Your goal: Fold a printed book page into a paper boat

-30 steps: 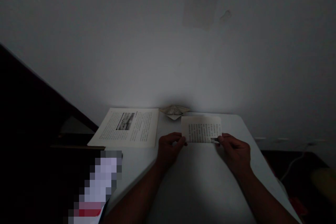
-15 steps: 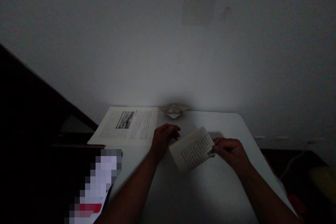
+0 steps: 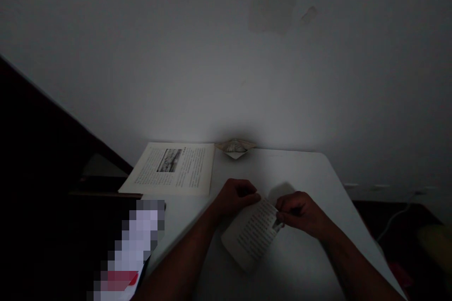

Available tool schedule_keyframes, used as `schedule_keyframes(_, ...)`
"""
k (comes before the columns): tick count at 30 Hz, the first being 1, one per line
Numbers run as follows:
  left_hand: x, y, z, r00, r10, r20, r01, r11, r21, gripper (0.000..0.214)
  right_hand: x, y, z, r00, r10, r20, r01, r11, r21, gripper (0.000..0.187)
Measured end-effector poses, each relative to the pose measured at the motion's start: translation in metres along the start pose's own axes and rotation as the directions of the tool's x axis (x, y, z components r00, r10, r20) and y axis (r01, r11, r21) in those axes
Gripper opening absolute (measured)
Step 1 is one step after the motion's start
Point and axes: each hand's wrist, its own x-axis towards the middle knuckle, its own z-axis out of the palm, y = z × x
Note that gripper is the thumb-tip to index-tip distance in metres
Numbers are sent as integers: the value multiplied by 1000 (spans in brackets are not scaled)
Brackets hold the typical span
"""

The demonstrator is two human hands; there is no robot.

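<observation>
I'm watching a pair of bare hands working over a pale table (image 3: pixel 307 167) in dim light. A piece of printed paper (image 3: pixel 250 237) is hanging between them, just below the centre of the frame, slanting down toward the lower left with its text facing up. The left hand (image 3: pixel 236 197) is pinching its upper corner, thumb lying on the printed side and the other fingers curling behind. The right hand (image 3: pixel 300 211) is pinching the right edge, thumb and forefinger pressing together beside a small dark patch of print; its remaining fingers are curling in, partly hidden. Whether the paper's lower end is touching the tabletop, I can't tell.

Above the hands, near the middle of the frame, a folded paper shape (image 3: pixel 235 148) is sitting at the table's far edge, close against the wall (image 3: pixel 176 66). Just left of it, printed pages (image 3: pixel 190 169) with a dark picture are lying flat. At the lower left, something with a bright, pixelated face (image 3: pixel 136 240) is resting by the left forearm. At the lower right, a white cable (image 3: pixel 390 221) is trailing through the shadows beyond the table.
</observation>
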Motion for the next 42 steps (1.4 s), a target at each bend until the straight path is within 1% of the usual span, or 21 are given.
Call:
schedule_keyframes(3,0,-1,2,999,18,-30,-17,1000,14,22,1,-1,1,1000,-14,-20,13,1000,-11,22)
schedule_keyframes(5,-1,-2,2,997,19,-78,-19,1000,0,21,1,-2,1,998,-27,-50,25,999,-26,20)
schedule_keyframes(7,-1,-1,3,987,4,-160,-11,999,-40,21,1,-2,1,988,-27,-150,25,999,-21,13)
schedule_keyframes(8,-1,-1,3,978,-4,-208,-10,998,-63,22,1,-2,2,974,-25,-226,25,1000,-4,14)
schedule_keyframes(10,-2,0,3,957,-9,-291,-22,995,-102,23,2,-1,2,934,-11,-357,29,999,44,30)
schedule_keyframes(11,-2,0,3,948,-3,-319,-36,993,-113,23,3,1,2,915,-6,-404,35,997,64,34)
schedule_keyframes(13,-2,0,4,936,22,-350,-70,990,-125,23,5,3,4,897,7,-441,35,996,87,34)
schedule_keyframes(16,-3,0,6,927,56,-371,-109,986,-124,23,9,7,7,890,14,-455,39,993,107,28)
schedule_keyframes(19,-3,-2,9,919,72,-389,-122,987,-106,23,12,8,10,910,3,-416,44,994,101,21)
schedule_keyframes(21,-4,-2,10,917,87,-388,-134,986,-96,23,12,6,11,911,-9,-412,49,995,88,20)
schedule_keyframes(25,-4,-1,11,922,88,-378,-134,986,-97,24,11,2,12,885,-32,-464,79,994,82,19)
schedule_keyframes(28,-4,0,12,920,75,-384,-120,988,-93,25,11,0,13,880,-39,-473,82,994,73,19)
schedule_keyframes(34,-4,-1,11,920,89,-381,-128,989,-77,24,10,1,12,877,-40,-480,69,997,42,23)
schedule_keyframes(38,-5,0,11,921,86,-379,-117,991,-59,26,10,0,11,884,-52,-464,63,998,9,26)
schedule_keyframes(42,-5,1,11,924,75,-374,-111,991,-74,26,11,-2,12,881,-51,-470,65,998,13,25)
